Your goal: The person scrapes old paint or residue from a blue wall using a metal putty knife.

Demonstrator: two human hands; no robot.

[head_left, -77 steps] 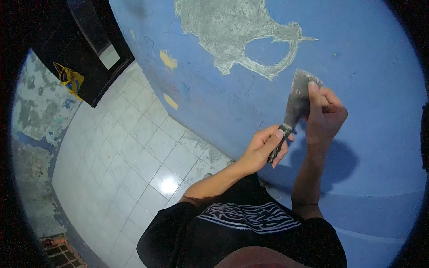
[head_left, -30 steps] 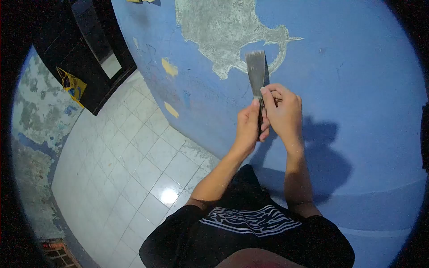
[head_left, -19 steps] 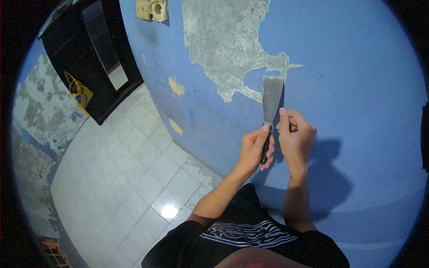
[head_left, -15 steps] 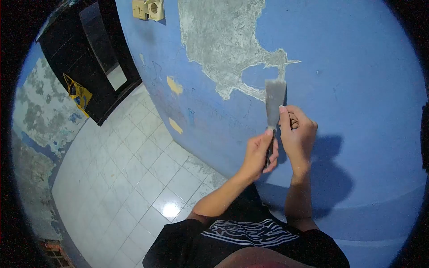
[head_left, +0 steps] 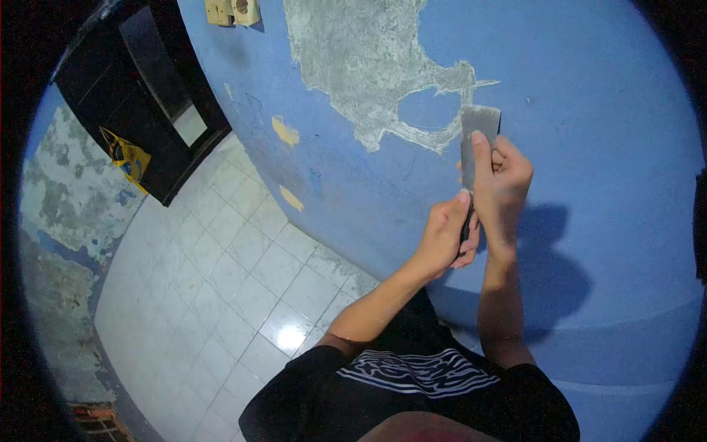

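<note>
Scraper near grey patch
My left hand wrapped its handle, right hand pinched its blade; I judged it light, stiff, best held by the handle.

We look through one camera, worn on the head, facing forward and down past the wearer's own body. Black shirt nearest, filling the bottom middle; forearms run up the frame away from us. Left hand and right hand lie right of centre, about an arm's reach off, seen from above and behind. Blue wall close by, filling the right and upper middle, meeting our line of sight at a slant. Tiled floor seen steeply from above at left; dark door upper left, farthest back, leaning in our frame. Wide lens: straight lines bow, black rounds off both sides.
</note>
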